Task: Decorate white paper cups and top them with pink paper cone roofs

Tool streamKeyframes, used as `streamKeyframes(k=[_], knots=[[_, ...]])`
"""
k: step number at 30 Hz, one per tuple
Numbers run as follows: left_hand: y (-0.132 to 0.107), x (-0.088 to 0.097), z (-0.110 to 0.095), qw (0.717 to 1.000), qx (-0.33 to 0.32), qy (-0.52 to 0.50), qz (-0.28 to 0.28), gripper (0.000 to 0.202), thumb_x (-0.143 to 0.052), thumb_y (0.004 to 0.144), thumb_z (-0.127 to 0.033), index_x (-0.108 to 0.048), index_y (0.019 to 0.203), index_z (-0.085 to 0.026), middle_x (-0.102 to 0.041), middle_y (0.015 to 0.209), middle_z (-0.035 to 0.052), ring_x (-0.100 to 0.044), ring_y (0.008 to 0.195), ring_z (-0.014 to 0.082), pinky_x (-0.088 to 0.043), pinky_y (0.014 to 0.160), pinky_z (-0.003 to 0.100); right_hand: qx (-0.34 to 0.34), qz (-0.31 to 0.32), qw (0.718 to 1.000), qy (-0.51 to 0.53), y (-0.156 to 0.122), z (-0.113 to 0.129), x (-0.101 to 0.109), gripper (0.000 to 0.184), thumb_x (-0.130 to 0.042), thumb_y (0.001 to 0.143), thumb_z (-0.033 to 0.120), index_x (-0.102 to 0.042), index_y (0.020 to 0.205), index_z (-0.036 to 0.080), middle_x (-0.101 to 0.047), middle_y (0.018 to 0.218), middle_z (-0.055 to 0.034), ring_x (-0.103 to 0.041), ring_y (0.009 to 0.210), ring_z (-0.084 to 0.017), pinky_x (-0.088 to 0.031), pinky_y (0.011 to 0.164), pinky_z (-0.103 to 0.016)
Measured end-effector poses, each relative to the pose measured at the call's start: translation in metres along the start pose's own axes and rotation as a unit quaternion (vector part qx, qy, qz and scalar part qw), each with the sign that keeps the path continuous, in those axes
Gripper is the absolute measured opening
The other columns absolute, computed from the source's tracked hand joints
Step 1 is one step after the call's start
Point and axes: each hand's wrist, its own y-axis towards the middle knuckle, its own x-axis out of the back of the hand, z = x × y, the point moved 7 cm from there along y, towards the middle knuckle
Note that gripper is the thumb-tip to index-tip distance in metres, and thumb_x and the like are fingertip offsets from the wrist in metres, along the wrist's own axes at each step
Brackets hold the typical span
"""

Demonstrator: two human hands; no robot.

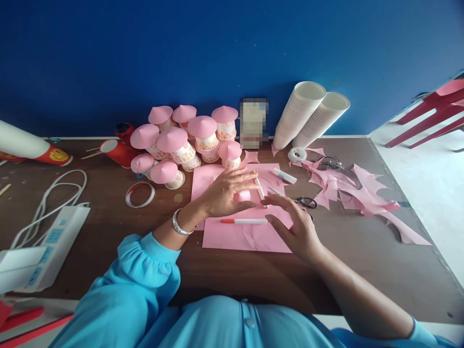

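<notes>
Far left: white power strip (43,251) on the brown table (108,232), cable looped behind. Then a cluster of pink-capped paper cups (181,140). My left hand (226,193), fingers spread and curled over a small pink cone (242,195) on the pink paper sheet (246,234). An orange-capped pen (244,221) lies just below. My right hand (293,224), fingers apart, flat on the sheet's edge, holding nothing. Scissors (306,202), pink scraps (362,193) beyond.

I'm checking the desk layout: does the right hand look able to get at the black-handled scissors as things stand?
Probably yes. The right hand lies flat on the pink paper, and the scissors lie just beyond its fingers on the table, with nothing between them.
</notes>
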Motion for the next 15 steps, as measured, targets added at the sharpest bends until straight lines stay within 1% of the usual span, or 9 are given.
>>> streamKeyframes(k=[3, 5, 10, 12, 15], knots=[[0.0029, 0.0028, -0.0011, 1.0, -0.002, -0.003, -0.005, 0.046, -0.071, 0.09, -0.055, -0.075, 0.127, -0.027, -0.064, 0.149, 0.011, -0.054, 0.145, 0.0348, -0.035, 0.125, 0.062, -0.004, 0.002, 1.0, 0.0, 0.0002, -0.0004, 0.001, 0.038, -0.062, 0.101, 0.027, -0.055, 0.138, 0.027, -0.079, 0.119, -0.0075, -0.075, 0.112, -0.025, -0.06, 0.099, -0.044], [0.0034, 0.002, -0.0005, 1.0, 0.002, -0.002, 0.003, 0.043, -0.07, 0.092, -0.054, -0.075, 0.126, -0.028, -0.064, 0.149, 0.0108, -0.053, 0.146, 0.0358, -0.034, 0.125, 0.064, -0.005, 0.002, 1.0, -0.002, 0.0, -0.0011, 0.0012, 0.037, -0.062, 0.101, 0.027, -0.056, 0.137, 0.027, -0.079, 0.118, -0.0072, -0.075, 0.111, -0.025, -0.06, 0.099, -0.044], [0.0021, -0.0039, 0.001, 1.0, -0.004, 0.011, 0.025, 0.04, -0.064, 0.096, -0.054, -0.075, 0.125, -0.029, -0.061, 0.152, 0.0098, -0.053, 0.146, 0.0331, -0.035, 0.124, 0.06, 0.004, 0.004, 1.0, -0.002, -0.0008, -0.0029, -0.0001, 0.035, -0.062, 0.101, 0.026, -0.057, 0.136, 0.027, -0.079, 0.118, -0.0062, -0.075, 0.112, -0.024, -0.059, 0.101, -0.045], [0.0022, -0.0048, 0.0016, 0.999, -0.002, 0.024, 0.031, 0.042, -0.064, 0.096, -0.055, -0.074, 0.127, -0.028, -0.06, 0.153, 0.0102, -0.051, 0.148, 0.0326, -0.035, 0.125, 0.06, 0.007, 0.004, 1.0, -0.003, -0.0011, -0.0036, -0.0008, 0.035, -0.063, 0.101, 0.027, -0.057, 0.135, 0.027, -0.079, 0.117, -0.0058, -0.075, 0.112, -0.024, -0.059, 0.101, -0.045], [0.0009, 0.0006, 0.0005, 0.999, 0.003, 0.027, 0.042, 0.055, -0.068, 0.093, -0.056, -0.067, 0.138, -0.025, -0.057, 0.156, 0.0127, -0.048, 0.15, 0.034, -0.033, 0.126, 0.059, 0.01, 0.001, 1.0, -0.001, -0.0014, -0.0044, -0.0009, 0.036, -0.063, 0.101, 0.027, -0.056, 0.137, 0.027, -0.079, 0.117, -0.0061, -0.075, 0.111, -0.024, -0.06, 0.099, -0.045]])
